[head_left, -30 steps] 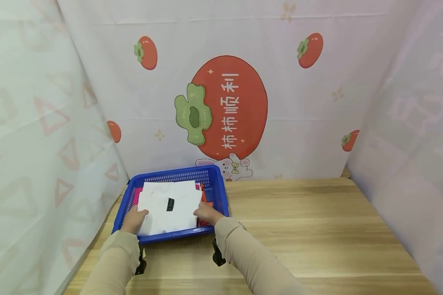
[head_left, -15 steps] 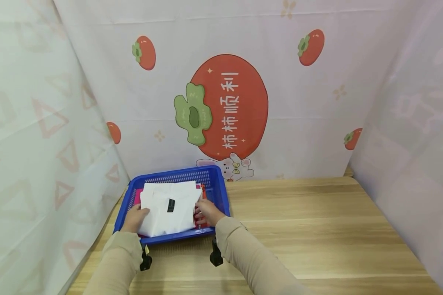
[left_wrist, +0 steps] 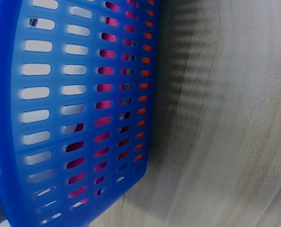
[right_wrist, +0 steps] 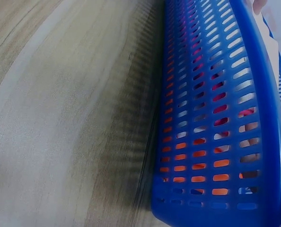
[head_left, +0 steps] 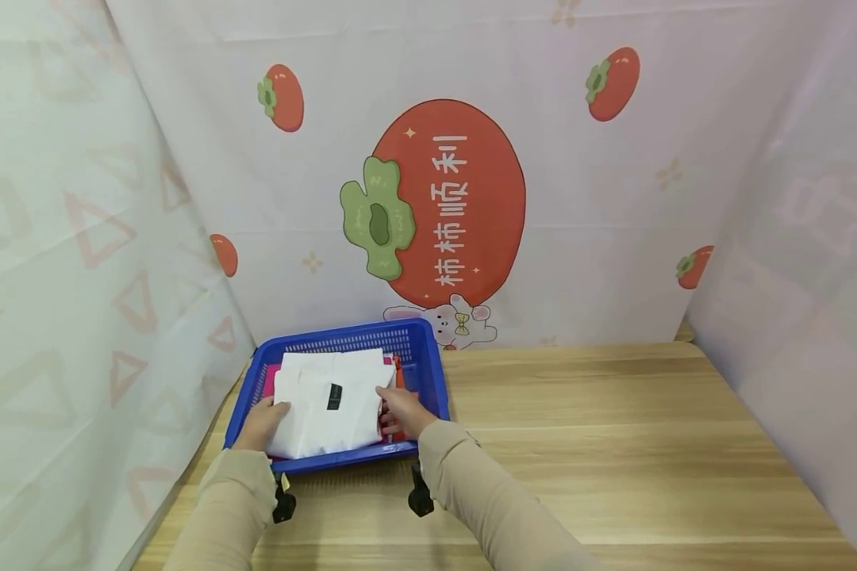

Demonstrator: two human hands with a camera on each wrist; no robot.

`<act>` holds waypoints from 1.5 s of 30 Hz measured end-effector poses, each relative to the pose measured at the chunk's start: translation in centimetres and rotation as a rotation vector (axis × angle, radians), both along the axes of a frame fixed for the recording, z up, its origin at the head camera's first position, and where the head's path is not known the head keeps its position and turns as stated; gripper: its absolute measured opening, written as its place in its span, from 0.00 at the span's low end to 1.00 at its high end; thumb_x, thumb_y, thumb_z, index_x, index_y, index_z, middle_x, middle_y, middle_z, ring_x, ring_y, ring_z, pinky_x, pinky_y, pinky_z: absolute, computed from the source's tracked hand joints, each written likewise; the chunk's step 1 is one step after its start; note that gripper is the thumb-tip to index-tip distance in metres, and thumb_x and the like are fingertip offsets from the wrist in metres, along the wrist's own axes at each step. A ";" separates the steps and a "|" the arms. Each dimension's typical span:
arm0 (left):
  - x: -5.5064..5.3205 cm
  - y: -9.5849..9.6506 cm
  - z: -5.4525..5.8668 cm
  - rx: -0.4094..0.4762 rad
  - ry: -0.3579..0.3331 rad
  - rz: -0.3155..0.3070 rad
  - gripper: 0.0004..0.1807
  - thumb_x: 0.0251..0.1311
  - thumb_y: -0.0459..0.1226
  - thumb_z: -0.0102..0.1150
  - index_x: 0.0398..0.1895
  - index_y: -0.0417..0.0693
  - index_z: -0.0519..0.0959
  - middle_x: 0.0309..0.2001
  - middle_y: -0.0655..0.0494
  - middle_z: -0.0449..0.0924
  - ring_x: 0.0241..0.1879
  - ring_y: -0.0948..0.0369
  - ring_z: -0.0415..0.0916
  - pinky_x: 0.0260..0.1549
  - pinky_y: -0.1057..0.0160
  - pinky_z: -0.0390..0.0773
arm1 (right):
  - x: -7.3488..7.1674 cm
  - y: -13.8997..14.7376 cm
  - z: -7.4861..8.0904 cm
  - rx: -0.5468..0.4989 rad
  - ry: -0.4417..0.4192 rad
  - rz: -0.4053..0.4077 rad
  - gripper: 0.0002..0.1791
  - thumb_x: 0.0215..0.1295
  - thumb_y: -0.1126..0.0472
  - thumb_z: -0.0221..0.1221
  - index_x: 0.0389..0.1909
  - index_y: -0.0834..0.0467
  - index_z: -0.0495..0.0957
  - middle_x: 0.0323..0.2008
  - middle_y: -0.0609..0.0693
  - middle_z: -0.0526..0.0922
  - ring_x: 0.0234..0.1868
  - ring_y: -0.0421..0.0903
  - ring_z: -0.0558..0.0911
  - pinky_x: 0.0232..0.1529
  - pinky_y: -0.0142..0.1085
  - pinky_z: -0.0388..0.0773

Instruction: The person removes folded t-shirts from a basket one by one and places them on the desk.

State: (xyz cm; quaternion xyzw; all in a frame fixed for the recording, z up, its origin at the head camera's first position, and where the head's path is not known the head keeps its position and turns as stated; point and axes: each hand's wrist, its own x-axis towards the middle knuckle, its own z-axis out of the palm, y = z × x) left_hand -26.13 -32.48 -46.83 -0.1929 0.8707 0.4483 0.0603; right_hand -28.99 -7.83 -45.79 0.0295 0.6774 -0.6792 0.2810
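A folded white shirt (head_left: 314, 428) with a black label (head_left: 334, 396) lies on top of other folded cloth in a blue plastic basket (head_left: 436, 377). My left hand (head_left: 259, 424) holds the shirt's left edge, thumb on top, its other fingers mostly hidden. At the opposite edge, my right hand (head_left: 405, 412) grips the shirt with the thumb above and the fingers curled down at the side. Pink cloth (head_left: 268, 381) and orange cloth (head_left: 400, 373) show around the shirt. Both wrist views look at the slotted basket wall (left_wrist: 55, 118), with coloured cloth behind the slots.
The basket stands on a wood-grain table (head_left: 586, 444), at its left side near the patterned side curtain (head_left: 78, 317). A back curtain (head_left: 578, 262) with persimmon prints hangs behind the table. Black wrist devices (head_left: 420, 500) hang under both sleeves.
My right hand's fingers have spread and curled down along the shirt's right edge, thumb on top. The shirt's left edge has shifted slightly inward. The left hand keeps its hold.
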 end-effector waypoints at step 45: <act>-0.5 -0.2 0.1 0.043 -0.013 0.036 0.26 0.61 0.40 0.35 0.56 0.28 0.57 0.48 0.33 0.64 0.42 0.47 0.66 0.38 0.52 0.68 | -1.2 -1.4 -1.0 0.208 0.096 -0.038 0.09 0.60 0.59 0.49 0.29 0.62 0.67 0.24 0.50 0.64 0.24 0.44 0.66 0.22 0.38 0.72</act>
